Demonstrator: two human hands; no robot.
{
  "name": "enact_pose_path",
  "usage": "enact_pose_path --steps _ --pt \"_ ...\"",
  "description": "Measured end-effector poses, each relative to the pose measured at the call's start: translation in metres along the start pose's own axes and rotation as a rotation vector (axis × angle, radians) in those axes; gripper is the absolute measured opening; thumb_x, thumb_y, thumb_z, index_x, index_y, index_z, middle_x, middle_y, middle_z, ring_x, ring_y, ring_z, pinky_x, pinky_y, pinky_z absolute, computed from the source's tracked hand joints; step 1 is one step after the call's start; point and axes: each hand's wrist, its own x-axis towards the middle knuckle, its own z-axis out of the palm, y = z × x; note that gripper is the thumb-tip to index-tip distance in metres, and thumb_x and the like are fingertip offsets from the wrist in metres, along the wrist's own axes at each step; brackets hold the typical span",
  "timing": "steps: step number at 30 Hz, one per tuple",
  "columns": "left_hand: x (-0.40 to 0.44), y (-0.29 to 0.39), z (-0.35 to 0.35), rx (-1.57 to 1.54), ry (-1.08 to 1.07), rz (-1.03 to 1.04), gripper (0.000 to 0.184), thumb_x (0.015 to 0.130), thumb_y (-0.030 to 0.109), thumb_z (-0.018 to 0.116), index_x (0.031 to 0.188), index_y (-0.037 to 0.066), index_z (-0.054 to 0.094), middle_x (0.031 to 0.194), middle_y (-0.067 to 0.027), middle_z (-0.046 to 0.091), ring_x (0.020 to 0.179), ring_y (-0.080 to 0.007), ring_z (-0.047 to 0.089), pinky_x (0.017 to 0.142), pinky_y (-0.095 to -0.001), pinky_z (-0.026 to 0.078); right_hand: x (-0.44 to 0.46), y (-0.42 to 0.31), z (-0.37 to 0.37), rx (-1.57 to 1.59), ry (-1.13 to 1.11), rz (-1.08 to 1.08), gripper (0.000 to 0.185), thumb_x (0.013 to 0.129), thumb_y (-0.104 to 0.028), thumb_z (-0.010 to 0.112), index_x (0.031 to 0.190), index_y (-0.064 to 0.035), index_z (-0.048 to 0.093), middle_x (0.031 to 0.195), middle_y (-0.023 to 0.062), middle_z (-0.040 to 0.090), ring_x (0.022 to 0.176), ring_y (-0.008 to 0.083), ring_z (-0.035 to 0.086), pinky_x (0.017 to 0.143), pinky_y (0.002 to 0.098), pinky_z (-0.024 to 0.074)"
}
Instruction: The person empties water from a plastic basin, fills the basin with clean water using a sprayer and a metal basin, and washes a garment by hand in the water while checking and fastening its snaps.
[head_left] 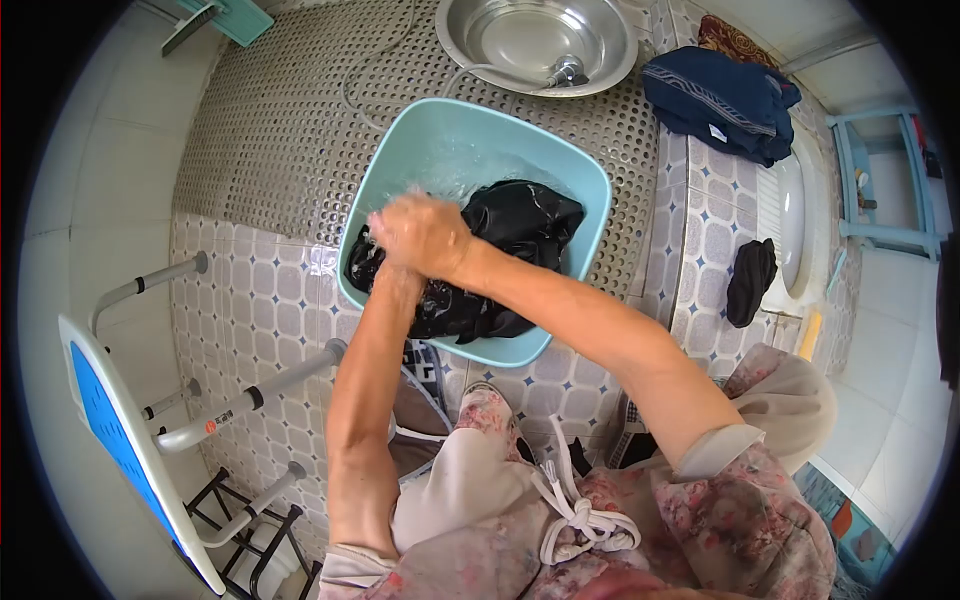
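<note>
1. As the head view looks down, a black cloth (pixel 525 212) lies bunched inside a turquoise basin (pixel 592 212), wet and glossy, its folds rounded at the right and crumpled lower down, with pale streaks of water or foam.
2. In the same view, the left hand (pixel 390 236) and right hand (pixel 438 240) are pressed together above the cloth's left part, blurred; whether they grip any fabric, I cannot tell.
3. Clear, rippled water (pixel 450 150) fills the basin's far side; the basin is smooth, plastic-looking and square with rounded corners.
4. Beyond it, a round, shiny metal bowl (pixel 525 38) holds a shower head (pixel 568 72) on a hose.
5. Underneath, a grey mat (pixel 280 130) full of round holes meets patterned tiles (pixel 285 300).
6. At the right sit a dark-blue folded textile (pixel 712 105) with a patterned band and a small, matte black bundle (pixel 752 282).
</note>
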Motion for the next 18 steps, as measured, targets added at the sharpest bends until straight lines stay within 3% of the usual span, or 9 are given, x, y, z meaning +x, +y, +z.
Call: enact_pose_path --steps 1,3,4,5,7,10,14,17,18 --pt "0.005 -0.005 -0.002 -0.33 -0.008 -0.024 0.033 0.099 0.039 0.052 0.099 0.009 0.064 0.09 -0.0079 0.066 0.086 -0.0223 0.065 0.078 -0.0363 0.053 0.006 0.018 0.009 -0.015 0.0 0.123 0.028 0.09 -0.026 0.061 0.068 -0.0095 0.064 0.07 0.0122 0.064 0.066 0.0323 0.065 0.058 0.0436 0.0548" --pt "-0.014 0.04 0.117 0.286 0.653 -0.365 0.031 0.1 0.032 0.047 0.101 0.008 0.065 0.087 -0.0064 0.065 0.083 -0.0209 0.064 0.079 -0.0349 0.053 0.013 0.068 0.026 -0.075 0.001 0.297 0.034 0.096 -0.03 0.052 0.073 -0.0085 0.066 0.072 0.0162 0.066 0.068 0.0367 0.066 0.06 0.0475 0.0547" --pt "-0.011 0.033 0.087 0.222 0.599 -0.475 0.027 0.098 0.025 0.048 0.109 0.007 0.066 0.089 -0.0056 0.065 0.081 -0.0193 0.063 0.079 -0.0334 0.052 0.015 0.076 0.012 -0.092 -0.132 0.487 0.041 0.1 -0.03 0.042 0.077 -0.0077 0.068 0.08 0.0173 0.069 0.074 0.0389 0.068 0.067 0.0504 0.0557" --pt "-0.012 0.041 0.078 0.368 0.571 -0.479 0.028 0.098 0.024 0.048 0.112 0.006 0.064 0.095 -0.0071 0.066 0.085 -0.0196 0.064 0.08 -0.0331 0.053 0.011 0.085 0.005 -0.106 -0.278 0.497 0.039 0.1 -0.03 0.044 0.079 -0.0068 0.068 0.083 0.0186 0.07 0.075 0.0401 0.068 0.069 0.0504 0.0556" --pt "-0.014 0.048 0.072 0.641 0.496 -0.489 0.032 0.097 0.021 0.049 0.118 0.002 0.062 0.107 -0.0102 0.068 0.091 -0.0201 0.068 0.082 -0.0323 0.055 0.001 0.087 -0.005 -0.117 -0.235 0.432 0.028 0.097 -0.028 0.056 0.086 -0.0049 0.066 0.081 0.0203 0.068 0.074 0.0401 0.067 0.065 0.0473 0.0545" --pt "-0.02 0.073 0.098 0.713 0.269 -0.285 0.043 0.094 0.029 0.058 0.123 -0.003 0.059 0.118 -0.0117 0.064 0.105 -0.0183 0.062 0.092 -0.0316 0.048 0.005 0.071 -0.033 0.252 -0.339 0.504 0.028 0.094 -0.03 0.061 0.092 -0.0019 0.064 0.083 0.0192 0.069 0.079 0.0358 0.069 0.074 0.0432 0.0552" --pt "-0.017 0.115 0.136 1.192 0.096 -0.232 0.065 0.084 0.045 0.073 0.122 -0.007 0.06 0.122 -0.0168 0.063 0.111 -0.0168 0.06 0.095 -0.033 0.047 0.034 0.038 -0.062 0.805 -0.22 0.471 0.03 0.098 -0.033 0.061 0.104 -0.0032 0.061 0.093 0.0057 0.066 0.087 0.0156 0.062 0.08 0.0328 0.0511" --pt "-0.013 0.144 0.174 1.396 0.06 -0.329 0.056 0.075 0.035 0.085 0.108 -0.008 0.068 0.09 -0.0121 0.072 0.08 -0.0174 0.068 0.075 -0.0299 0.054 0.064 0.031 -0.091 1.325 -0.246 0.545 0.041 0.101 -0.037 0.054 0.126 -0.0037 0.053 0.117 0.0072 0.059 0.107 0.013 0.053 0.099 0.031 0.0436" --pt "-0.016 0.145 0.182 1.319 0.114 -0.248 0.04 0.076 0.022 0.083 0.102 -0.006 0.071 0.083 -0.0085 0.072 0.073 -0.0151 0.067 0.071 -0.0269 0.054 0.068 0.032 -0.1 1.315 -0.285 0.482 0.047 0.102 -0.037 0.053 0.134 -0.0038 0.048 0.122 0.0082 0.057 0.11 0.0153 0.054 0.1 0.0314 0.0432"
